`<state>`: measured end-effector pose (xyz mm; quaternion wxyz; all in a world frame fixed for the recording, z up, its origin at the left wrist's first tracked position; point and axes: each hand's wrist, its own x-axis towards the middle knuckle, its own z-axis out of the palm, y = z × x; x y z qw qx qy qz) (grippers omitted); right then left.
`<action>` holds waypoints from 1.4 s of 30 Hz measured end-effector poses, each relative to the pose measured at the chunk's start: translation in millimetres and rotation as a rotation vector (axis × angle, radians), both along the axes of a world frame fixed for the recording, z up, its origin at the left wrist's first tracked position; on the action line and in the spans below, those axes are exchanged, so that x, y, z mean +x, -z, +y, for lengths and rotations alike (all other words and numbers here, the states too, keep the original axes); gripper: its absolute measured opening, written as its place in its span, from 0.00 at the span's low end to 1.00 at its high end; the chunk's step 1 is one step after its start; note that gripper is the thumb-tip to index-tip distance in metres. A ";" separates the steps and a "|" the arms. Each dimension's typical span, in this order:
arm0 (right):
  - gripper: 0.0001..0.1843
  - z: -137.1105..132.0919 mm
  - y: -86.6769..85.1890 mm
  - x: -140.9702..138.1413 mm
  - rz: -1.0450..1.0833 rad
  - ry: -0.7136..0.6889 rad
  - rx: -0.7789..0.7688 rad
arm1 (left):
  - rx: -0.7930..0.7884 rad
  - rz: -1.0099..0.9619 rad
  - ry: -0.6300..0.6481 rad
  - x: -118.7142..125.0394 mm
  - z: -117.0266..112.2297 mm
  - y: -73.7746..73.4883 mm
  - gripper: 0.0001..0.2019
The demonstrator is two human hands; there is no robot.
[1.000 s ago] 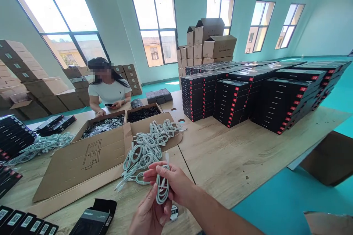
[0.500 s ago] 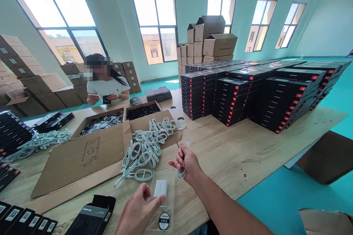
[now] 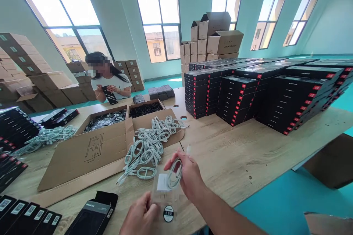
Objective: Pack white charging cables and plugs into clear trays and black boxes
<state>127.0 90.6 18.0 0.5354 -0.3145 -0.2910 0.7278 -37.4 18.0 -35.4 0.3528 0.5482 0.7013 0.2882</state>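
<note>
My right hand [image 3: 187, 176] is closed around a coiled white cable [image 3: 174, 174], holding it against the top of a clear plastic pouch [image 3: 166, 195]. My left hand [image 3: 142, 216] grips that pouch from below; the pouch carries a round black sticker and a white insert. Both hands hover over the near edge of the wooden table [image 3: 242, 154]. Just beyond them lies a heap of coiled white cables [image 3: 146, 147] on a flattened cardboard flap.
An open cardboard box [image 3: 91, 147] holds dark items. Stacks of black boxes [image 3: 261, 95] fill the table's right side; more black boxes [image 3: 27, 220] lie at the near left. A person [image 3: 109, 84] stands across the table holding a black box. Brown cartons [image 3: 217, 40] are piled behind.
My right hand brought the coiled cable back toward the pouch, which my left hand lifted off the table. The person opposite raised a black box.
</note>
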 end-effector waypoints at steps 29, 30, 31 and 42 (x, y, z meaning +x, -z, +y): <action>0.38 9.4 71.3 9.0 -0.264 -0.539 0.244 | 0.261 -1.214 -0.479 13.5 -6.7 19.0 0.29; 0.39 11.2 70.1 8.7 -0.282 -0.533 0.220 | 0.262 -1.206 -0.489 13.8 -6.6 18.0 0.30; 0.40 12.3 68.3 7.4 -0.306 -0.534 0.208 | 0.263 -1.194 -0.501 14.3 -6.2 17.2 0.30; 0.26 -0.9 68.1 -9.2 -0.325 -0.368 0.144 | 0.296 -0.969 -0.476 18.3 -1.8 23.5 0.27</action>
